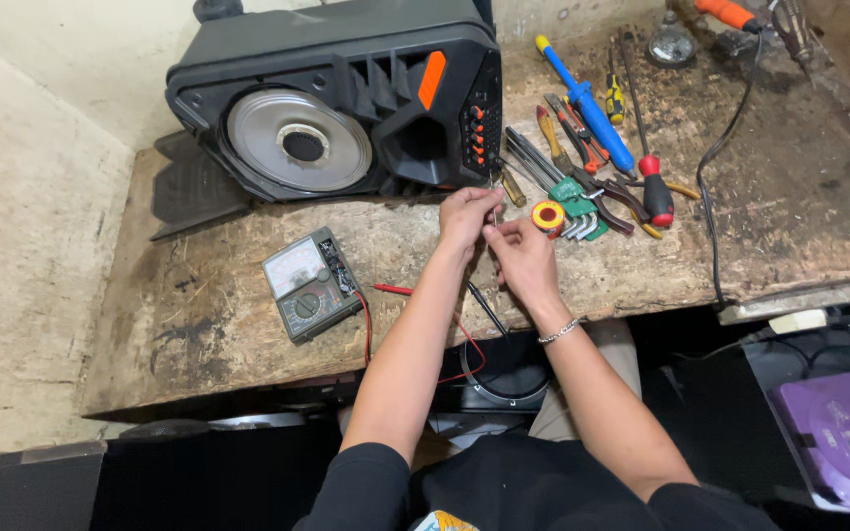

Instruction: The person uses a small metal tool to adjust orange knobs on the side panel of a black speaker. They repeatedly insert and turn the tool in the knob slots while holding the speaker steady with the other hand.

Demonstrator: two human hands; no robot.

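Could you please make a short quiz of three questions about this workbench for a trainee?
1. True or false: the multimeter lies to the left of the left hand.
2. Which tool has a blue handle? A) the long screwdriver B) the pliers C) the hex keys
3. Fill in: both hands meet in front of the black ____, with the right hand near a yellow and red roll.

Key: 1 true; 2 A; 3 speaker.

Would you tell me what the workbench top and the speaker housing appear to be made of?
The workbench top looks like bare, worn wood: rough, stained, chipped edge. The speaker housing appears to be matte black moulded plastic with an orange insert.
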